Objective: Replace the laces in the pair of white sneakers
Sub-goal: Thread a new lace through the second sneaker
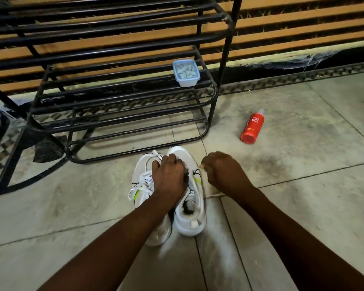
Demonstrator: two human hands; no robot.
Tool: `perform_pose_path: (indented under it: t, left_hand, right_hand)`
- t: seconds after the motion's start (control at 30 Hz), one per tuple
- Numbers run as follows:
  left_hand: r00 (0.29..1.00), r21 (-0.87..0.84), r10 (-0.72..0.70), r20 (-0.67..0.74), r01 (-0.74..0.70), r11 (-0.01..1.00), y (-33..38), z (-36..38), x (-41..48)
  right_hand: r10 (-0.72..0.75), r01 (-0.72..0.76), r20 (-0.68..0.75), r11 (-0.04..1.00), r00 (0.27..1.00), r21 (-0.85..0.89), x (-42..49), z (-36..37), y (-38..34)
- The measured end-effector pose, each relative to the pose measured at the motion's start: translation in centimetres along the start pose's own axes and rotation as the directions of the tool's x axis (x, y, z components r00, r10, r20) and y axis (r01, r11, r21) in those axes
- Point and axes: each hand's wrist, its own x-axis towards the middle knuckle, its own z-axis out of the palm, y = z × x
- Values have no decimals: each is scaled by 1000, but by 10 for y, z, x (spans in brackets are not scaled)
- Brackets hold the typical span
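Two white sneakers with yellow-green accents stand side by side on the floor, toes pointing away from me. The left sneaker [142, 185] still carries a white lace. My left hand [169, 175] lies over the tongue area of the right sneaker [189, 211], fingers curled down onto it; what they grasp is hidden. My right hand [221, 172] is a fist just right of that shoe, pinching a thin white lace [213, 195] that trails down to the floor.
A black metal shoe rack [122, 114] stands directly beyond the sneakers, with a small blue-rimmed plastic container [186, 73] on its shelf. A red foam body wash bottle [251, 128] lies on the tiled floor to the right. Dark bags sit at far left.
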Motion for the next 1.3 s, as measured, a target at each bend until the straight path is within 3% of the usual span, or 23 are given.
perform_pose_path:
  t: [0.13,0.27,0.37,0.43,0.5,0.63,0.7,0.8,0.83,1.0,1.17,1.3]
  left_hand:
    - [1000,14,7,-1,-7,1000,2,0,-1]
    - [1000,17,13,4,-13,1000,2,1,-1]
    - [1000,0,18,20,-18,1000,1,0,0]
    - [999,-77,6,45,-2,997,-1,-3,1]
    - [996,-263,-40,85,61,963,-7,-8,3]
    - [982,-563,-139,132,189,805,-16,-17,3]
    - [975,-740,-161,153,221,635,-16,-24,3]
    - [973,-938,55,226,202,281,-13,-38,9]
    - [966,-956,109,235,209,204,-11,-42,11]
    - [969,-967,52,241,235,101,-6,-57,20]
    - [919,-927,-127,373,366,-78,-16,-60,29]
    - [869,-899,-250,426,376,-226,-28,-58,32]
  right_hand:
    - [-46,36,-208,998,977,-54,10,-19,-15]
    - [-106,91,-212,993,972,-77,1,-18,-20]
    - [-37,24,-199,997,979,-72,-2,-22,-13]
    - [26,-33,-226,999,974,-25,-3,-23,-12]
    - [63,-64,-254,998,965,5,-4,-23,-12]
    - [76,-52,-279,995,957,89,-4,-19,-12]
    - [71,-15,-337,986,939,165,-3,-18,-14]
    - [93,48,-416,948,905,315,1,-17,-17]
    - [128,49,-430,924,893,378,2,-18,-17]
    - [298,-5,-419,820,858,573,1,-11,-6]
    - [185,-28,-355,915,917,403,-21,8,16]
    - [185,-103,-256,948,949,302,-42,24,39]
